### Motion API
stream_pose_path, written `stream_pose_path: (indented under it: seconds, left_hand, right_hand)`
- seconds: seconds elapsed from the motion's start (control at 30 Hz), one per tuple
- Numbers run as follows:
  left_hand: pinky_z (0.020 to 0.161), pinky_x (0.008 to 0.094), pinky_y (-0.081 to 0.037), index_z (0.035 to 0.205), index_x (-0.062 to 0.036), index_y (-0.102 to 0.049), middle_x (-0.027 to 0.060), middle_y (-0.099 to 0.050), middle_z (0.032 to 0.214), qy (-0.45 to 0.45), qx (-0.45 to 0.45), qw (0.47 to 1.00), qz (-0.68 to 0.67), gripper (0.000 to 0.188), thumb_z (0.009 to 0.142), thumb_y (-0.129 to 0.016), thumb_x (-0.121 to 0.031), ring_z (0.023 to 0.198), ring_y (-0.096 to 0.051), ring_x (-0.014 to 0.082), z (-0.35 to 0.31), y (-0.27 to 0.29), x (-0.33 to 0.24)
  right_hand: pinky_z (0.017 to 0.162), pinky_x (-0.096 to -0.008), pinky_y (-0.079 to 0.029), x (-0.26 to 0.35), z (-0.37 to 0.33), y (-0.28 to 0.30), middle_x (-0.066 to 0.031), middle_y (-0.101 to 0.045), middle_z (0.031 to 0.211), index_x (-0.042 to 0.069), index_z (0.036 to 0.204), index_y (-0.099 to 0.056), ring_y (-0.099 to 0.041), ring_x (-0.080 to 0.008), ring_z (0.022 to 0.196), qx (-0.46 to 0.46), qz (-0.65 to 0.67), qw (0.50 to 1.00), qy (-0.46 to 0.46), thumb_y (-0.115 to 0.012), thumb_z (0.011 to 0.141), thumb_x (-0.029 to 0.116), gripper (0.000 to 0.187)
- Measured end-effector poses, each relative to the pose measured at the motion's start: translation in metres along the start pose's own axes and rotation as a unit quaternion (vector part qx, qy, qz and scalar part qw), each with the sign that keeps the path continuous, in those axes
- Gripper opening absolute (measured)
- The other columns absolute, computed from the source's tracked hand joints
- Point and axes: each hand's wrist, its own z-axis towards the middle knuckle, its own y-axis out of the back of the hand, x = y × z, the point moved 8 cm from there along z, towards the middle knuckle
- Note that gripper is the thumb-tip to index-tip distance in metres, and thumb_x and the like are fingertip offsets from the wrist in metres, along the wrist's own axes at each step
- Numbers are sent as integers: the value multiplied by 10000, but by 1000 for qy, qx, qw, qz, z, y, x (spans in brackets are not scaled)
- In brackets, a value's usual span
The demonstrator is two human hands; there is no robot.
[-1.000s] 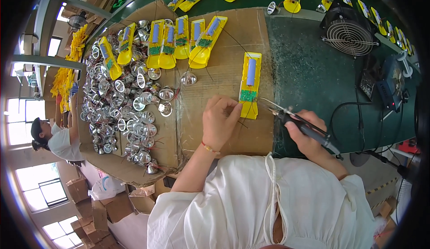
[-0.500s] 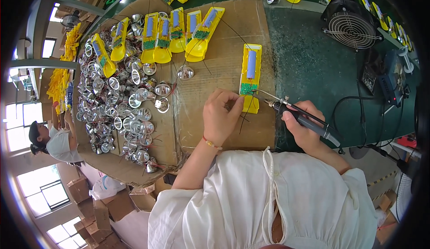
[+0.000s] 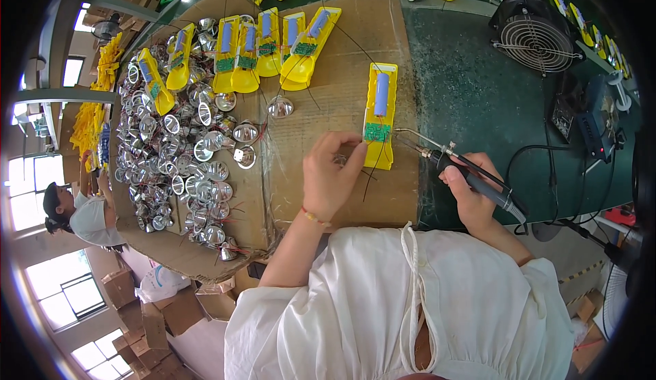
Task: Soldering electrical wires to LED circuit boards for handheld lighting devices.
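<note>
A yellow flashlight housing (image 3: 381, 156) lies on the cardboard sheet in front of me, with a purple cylindrical battery (image 3: 381, 96) and a small green circuit board (image 3: 376, 132) in it. My left hand (image 3: 329, 171) is at the board's left edge, thumb and forefinger drawn together; whatever they pinch is too small to make out. Thin dark wires stick out below the board. My right hand (image 3: 471, 192) grips a soldering iron (image 3: 478, 185) with a thin metal feed tube (image 3: 420, 136) along it. The tube's end is near the board's right edge, and the iron's tip is just right of the housing.
Many silver reflector cups (image 3: 205, 151) with wires fill a cardboard box at left. Several yellow housings (image 3: 266, 45) lie along its far side. A loose reflector (image 3: 280, 107) sits on the cardboard. At right stand a black fan (image 3: 536, 42) and a blue-black soldering station (image 3: 598, 124). Another person (image 3: 92, 216) works far left.
The soldering iron and its feed tube have drawn back slightly to the right from the board. My left hand has shifted a little to the left.
</note>
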Motion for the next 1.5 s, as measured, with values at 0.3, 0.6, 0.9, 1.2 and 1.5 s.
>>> stream_pose_path:
  seconds: [0.3, 0.6, 0.9, 1.2, 1.5]
  left_hand:
    - [794, 352, -441, 860, -78, -673, 66, -569, 996, -274, 86, 940, 185, 226, 643, -735, -84, 917, -542, 237, -10, -1, -41]
    - [573, 281, -483, 755, -1, -620, 81, -579, 844, -112, 12, 990, 82, 54, 736, -662, -29, 726, -574, 192, 2, -1, -27]
    - [571, 245, -460, 767, 24, -615, 73, -582, 773, 24, 9, 1000, 15, 104, 774, -658, -70, 640, -578, 131, 4, 1, 4]
    - [559, 263, -448, 738, 16, -611, 80, -584, 747, 62, 21, 997, 31, 121, 766, -657, -91, 572, -565, 152, 6, -7, 8]
    - [531, 263, -437, 732, 16, -607, 78, -574, 729, 51, 11, 998, 30, 126, 766, -657, -95, 565, -568, 139, 7, -8, 7]
  right_hand:
    - [568, -215, -468, -3, 0, 1, -82, -640, 711, -21, 877, -561, -595, -95, 628, -1, 12, 1000, -17, -656, 788, 67, 156]
    - [526, -212, -439, 1, 1, -3, -46, -611, 665, -14, 863, -569, -555, -74, 583, 3, -4, 1000, 15, -667, 781, 78, 157]
    - [618, -249, -479, -4, 8, -17, -107, -614, 745, -25, 897, -542, -605, -139, 674, 47, -22, 999, -14, -635, 805, 92, 175]
    - [630, -251, -485, -4, 7, -20, -104, -606, 748, -27, 902, -535, -604, -140, 676, 50, -18, 998, -16, -630, 809, 80, 171]
    - [619, -248, -489, -6, 8, -24, -107, -618, 751, -31, 888, -536, -604, -132, 671, 58, -4, 998, -35, -626, 812, 76, 159]
